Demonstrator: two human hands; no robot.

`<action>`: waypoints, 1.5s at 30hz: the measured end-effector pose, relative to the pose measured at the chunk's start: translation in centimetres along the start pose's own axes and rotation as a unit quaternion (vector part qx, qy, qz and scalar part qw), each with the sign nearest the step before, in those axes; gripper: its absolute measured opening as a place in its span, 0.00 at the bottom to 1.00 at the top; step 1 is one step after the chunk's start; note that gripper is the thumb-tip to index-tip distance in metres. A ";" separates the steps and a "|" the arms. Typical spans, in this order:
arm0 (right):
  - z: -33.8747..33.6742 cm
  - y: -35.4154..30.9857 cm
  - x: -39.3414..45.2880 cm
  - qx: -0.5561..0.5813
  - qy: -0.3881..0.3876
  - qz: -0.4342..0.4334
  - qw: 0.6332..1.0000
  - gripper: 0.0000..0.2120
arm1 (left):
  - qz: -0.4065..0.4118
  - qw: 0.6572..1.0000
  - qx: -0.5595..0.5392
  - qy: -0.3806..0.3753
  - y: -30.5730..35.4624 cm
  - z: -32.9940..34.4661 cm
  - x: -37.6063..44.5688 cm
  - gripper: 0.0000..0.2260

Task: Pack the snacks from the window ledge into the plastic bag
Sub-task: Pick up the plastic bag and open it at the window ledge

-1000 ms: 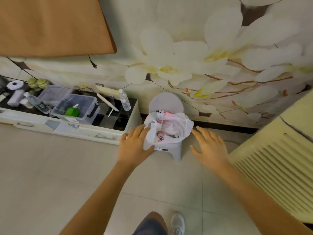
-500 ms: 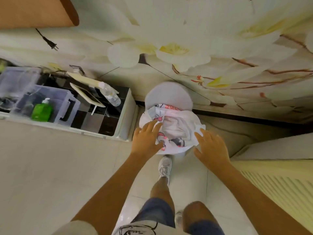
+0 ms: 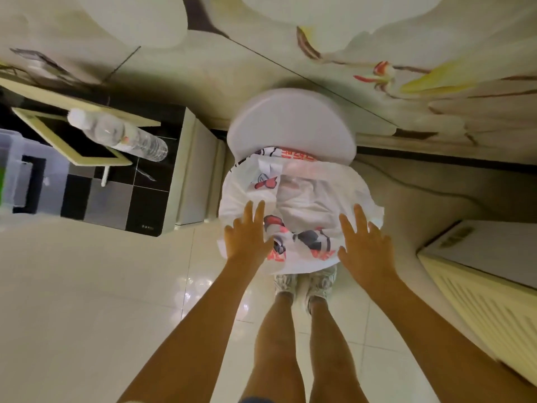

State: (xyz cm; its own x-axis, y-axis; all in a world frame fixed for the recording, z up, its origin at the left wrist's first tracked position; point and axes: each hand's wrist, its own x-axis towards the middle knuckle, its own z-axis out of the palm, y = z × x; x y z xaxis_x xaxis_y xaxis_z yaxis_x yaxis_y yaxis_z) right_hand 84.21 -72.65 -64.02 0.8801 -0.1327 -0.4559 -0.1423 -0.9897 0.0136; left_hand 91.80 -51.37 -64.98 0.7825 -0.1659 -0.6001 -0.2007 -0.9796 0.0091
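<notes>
A white plastic bag (image 3: pixel 302 205) printed with red and black cartoon figures lies spread over the seat of a small white chair (image 3: pixel 290 120) against the flowered wall. My left hand (image 3: pixel 247 234) hovers at the bag's near left edge with fingers straight and spread. My right hand (image 3: pixel 363 242) does the same at the near right edge. Neither hand grips anything. Whether the fingertips touch the bag is unclear. No snacks or window ledge are in view.
A low white cabinet (image 3: pixel 191 170) with a black top stands left of the chair, bearing a lying water bottle (image 3: pixel 122 135), a framed board (image 3: pixel 72 138) and a clear bin (image 3: pixel 17 175). A cream radiator cover (image 3: pixel 488 301) stands to the right. My legs and shoes (image 3: pixel 305 283) stand below the chair.
I have stepped closer, so the chair and bag sit right beneath me. Both hands have moved over the bag's near edge, spread open.
</notes>
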 end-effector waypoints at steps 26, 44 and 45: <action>-5.7 -1.2 2.6 0.551 0.035 0.124 0.825 0.20 | -0.109 0.801 -0.561 0.179 2.2 -3.1 -1.6 0.27; -29.2 3.3 -13.2 0.653 0.147 0.024 0.742 0.27 | 0.064 0.773 -0.624 0.092 2.9 -28.1 -18.7 0.20; -29.9 3.3 -14.6 0.653 0.156 0.024 0.740 0.28 | 0.087 0.781 -0.612 0.089 2.9 -29.1 -19.4 0.21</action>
State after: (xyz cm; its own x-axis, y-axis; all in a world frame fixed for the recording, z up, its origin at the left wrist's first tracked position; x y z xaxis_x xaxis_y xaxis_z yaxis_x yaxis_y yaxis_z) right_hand 84.44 -75.54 -30.72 0.8929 -0.3735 -0.2514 -0.3134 -0.1147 -0.9427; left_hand 93.14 -54.31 -30.02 0.8973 -0.2155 -0.3853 0.3157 -0.2970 0.9012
